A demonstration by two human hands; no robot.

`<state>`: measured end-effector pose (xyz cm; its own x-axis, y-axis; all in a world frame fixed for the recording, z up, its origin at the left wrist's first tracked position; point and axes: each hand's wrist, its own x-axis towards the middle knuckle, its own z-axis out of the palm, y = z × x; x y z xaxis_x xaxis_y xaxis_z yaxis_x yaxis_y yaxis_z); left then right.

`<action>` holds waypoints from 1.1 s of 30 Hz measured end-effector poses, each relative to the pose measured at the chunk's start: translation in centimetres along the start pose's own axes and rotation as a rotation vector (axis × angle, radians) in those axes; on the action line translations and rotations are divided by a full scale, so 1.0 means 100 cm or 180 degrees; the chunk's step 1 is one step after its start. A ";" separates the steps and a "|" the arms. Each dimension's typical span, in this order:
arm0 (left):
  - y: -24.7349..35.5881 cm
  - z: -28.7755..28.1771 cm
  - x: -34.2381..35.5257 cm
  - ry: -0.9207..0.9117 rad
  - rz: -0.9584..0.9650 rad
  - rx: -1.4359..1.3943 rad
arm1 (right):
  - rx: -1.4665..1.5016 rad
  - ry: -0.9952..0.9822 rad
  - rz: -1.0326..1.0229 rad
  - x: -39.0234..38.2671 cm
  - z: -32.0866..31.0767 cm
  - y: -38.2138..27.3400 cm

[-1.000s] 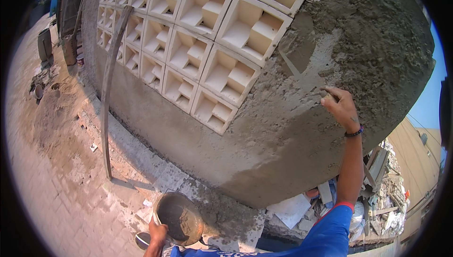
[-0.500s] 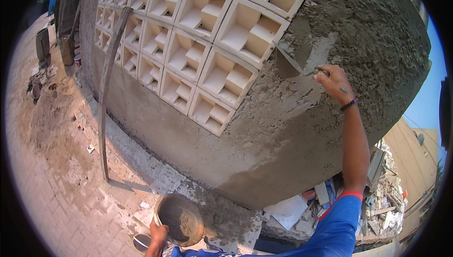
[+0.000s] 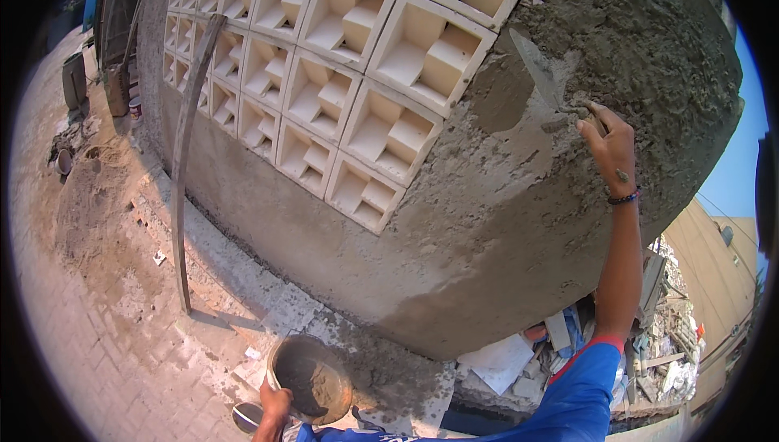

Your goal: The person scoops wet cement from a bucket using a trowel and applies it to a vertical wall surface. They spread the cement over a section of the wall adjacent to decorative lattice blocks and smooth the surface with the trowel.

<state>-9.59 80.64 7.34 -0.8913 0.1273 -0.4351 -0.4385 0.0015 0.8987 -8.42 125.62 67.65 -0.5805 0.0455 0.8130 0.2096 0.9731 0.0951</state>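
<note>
My right hand (image 3: pixel 608 140) is closed round the handle of a trowel (image 3: pixel 536 70), its pointed metal blade lying against wet mortar on the wall (image 3: pixel 487 223). A dab of mortar sticks to the hand near the wrist. Low in the view, my left hand (image 3: pixel 276 401) grips the rim of a bucket (image 3: pixel 347 389) partly filled with grey mortar (image 3: pixel 318 384). Cream breeze blocks (image 3: pixel 412 57) with stepped hollows are set in the wall, left of the trowel. Rough, uneven mortar (image 3: pixel 649 61) covers the wall on the right; smoother, damp plaster lies below the blocks.
A long wooden plank (image 3: pixel 180 174) leans on the wall at left. Beyond it lie a sand heap (image 3: pixel 85 215) and a paved path (image 3: pixel 73 320). A round container (image 3: pixel 247 416) stands beside the bucket. Rubble (image 3: pixel 669 353) is piled at lower right.
My right hand and the trowel have moved up and right across the wall, away from the block edge. A smoothed mortar patch shows where the blade was. My left hand stays on the bucket.
</note>
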 end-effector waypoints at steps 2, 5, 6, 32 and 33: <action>-0.001 0.000 0.002 0.0025 0.0045 0.0030 | 0.1131 -0.0186 0.0314 -0.025 0.009 -0.009; 0.004 -0.001 0.000 0.0045 0.0020 -0.0002 | 0.2885 -0.0536 0.0548 -0.063 0.035 -0.017; 0.006 -0.002 -0.001 0.0050 0.0037 0.0005 | 0.3418 -0.0565 0.0555 -0.074 0.049 -0.023; 0.019 -0.011 0.012 -0.0035 0.0039 0.0120 | -0.0849 -0.1533 0.0034 -0.027 0.071 -0.049; 0.018 -0.010 0.015 -0.0038 0.0023 0.0061 | -0.0895 -0.1503 0.0088 -0.016 0.064 -0.052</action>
<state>-11.83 79.82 8.26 -0.8930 0.1392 -0.4280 -0.4296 0.0196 0.9028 -13.66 121.91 62.17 -0.8481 0.2296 0.4774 0.3945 0.8753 0.2798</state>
